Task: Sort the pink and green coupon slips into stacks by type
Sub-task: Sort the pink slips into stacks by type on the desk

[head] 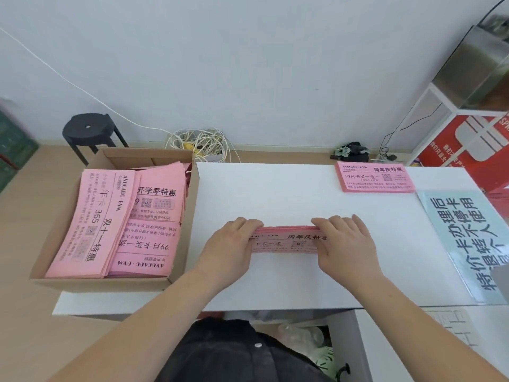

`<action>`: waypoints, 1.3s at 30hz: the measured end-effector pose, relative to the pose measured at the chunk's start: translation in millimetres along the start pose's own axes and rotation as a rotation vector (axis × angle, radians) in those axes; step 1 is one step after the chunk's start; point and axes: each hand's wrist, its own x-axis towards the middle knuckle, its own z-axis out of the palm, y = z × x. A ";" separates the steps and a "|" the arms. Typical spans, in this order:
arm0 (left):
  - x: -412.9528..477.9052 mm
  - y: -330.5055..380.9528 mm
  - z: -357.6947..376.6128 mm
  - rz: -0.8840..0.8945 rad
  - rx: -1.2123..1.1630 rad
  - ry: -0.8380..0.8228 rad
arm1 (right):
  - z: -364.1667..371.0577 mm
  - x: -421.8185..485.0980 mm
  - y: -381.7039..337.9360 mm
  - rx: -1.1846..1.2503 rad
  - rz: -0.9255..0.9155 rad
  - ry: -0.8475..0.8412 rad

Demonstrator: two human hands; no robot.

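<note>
Lying left-to-right, pink slip stack (286, 240).

Looks like a gym's small office or front-desk corner. I'm at a white table (289, 194). Far left is a cardboard box (96, 283) of pink promo slips (91, 221) printed "AVOCADO GYM". Right has a blue laminated notice (462, 238), far right a red printed sign (468, 144). Black stool (87, 130) and cable tangle (198, 146) sit by the plain far wall.
</note>
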 end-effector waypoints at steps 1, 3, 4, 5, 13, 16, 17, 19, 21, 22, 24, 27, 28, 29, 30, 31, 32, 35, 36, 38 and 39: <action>-1.6 1.5 1.9 -0.008 0.030 0.011 | -0.1 -2.3 -1.5 0.006 0.014 -0.004; -3.3 6.1 4.3 -0.009 0.092 0.053 | -0.9 -6.5 -6.4 0.060 0.016 -0.025; -3.0 8.8 4.6 -0.012 0.091 0.074 | -1.9 -8.3 -8.0 0.098 0.024 -0.044; -2.2 11.0 3.7 -0.010 0.082 0.090 | -2.5 -9.5 -8.0 0.149 0.050 -0.060; -5.8 0.2 5.0 0.033 -0.013 0.078 | 0.2 -20.6 9.2 0.885 0.446 -0.018; -2.8 6.2 7.6 -0.011 -0.075 0.085 | 3.5 -19.1 5.5 0.942 0.514 0.018; -2.4 8.1 7.8 -0.021 -0.089 0.089 | 4.3 -18.7 3.8 0.953 0.528 0.037; -3.3 9.6 6.8 -0.036 -0.103 0.093 | 5.9 -19.1 0.1 0.949 0.529 0.066; -4.5 8.5 5.0 -0.043 -0.101 0.099 | 8.4 -18.6 -1.9 0.939 0.526 0.081; -5.1 7.4 4.3 -0.043 -0.096 0.100 | 10.3 -18.6 -2.3 0.942 0.524 0.081; -5.2 6.0 3.8 -0.035 -0.090 0.099 | 13.5 -20.0 -2.7 0.954 0.518 0.081; -1.0 8.3 3.8 -0.042 -0.093 0.102 | 14.7 -20.9 -3.5 1.004 0.535 0.069; 0.5 11.0 3.9 -0.034 -0.091 0.098 | 15.7 -20.0 -4.4 1.007 0.535 0.064; 1.2 14.4 4.3 -0.014 -0.085 0.093 | 16.8 -18.6 -5.8 0.995 0.527 0.060; 1.3 17.7 5.4 0.010 -0.078 0.082 | 17.9 -17.2 -7.2 0.980 0.515 0.059; 0.5 19.9 6.8 0.027 -0.071 0.069 | 18.6 -16.3 -8.6 0.970 0.503 0.061; -0.7 20.5 8.0 0.032 -0.068 0.060 | 18.8 -15.4 -9.7 0.969 0.500 0.062; -2.8 16.3 7.8 -0.013 -0.063 0.068 | 17.6 -15.5 -10.0 0.956 0.511 0.075; -2.7 15.0 7.2 -0.031 -0.064 0.074 | 17.8 -15.9 -10.1 0.950 0.514 0.079; -1.3 15.4 6.7 -0.042 -0.065 0.071 | 18.7 -16.1 -11.0 0.945 0.520 0.077; -1.0 16.9 6.1 -0.037 -0.065 0.067 | 19.0 -15.5 -11.5 0.944 0.523 0.075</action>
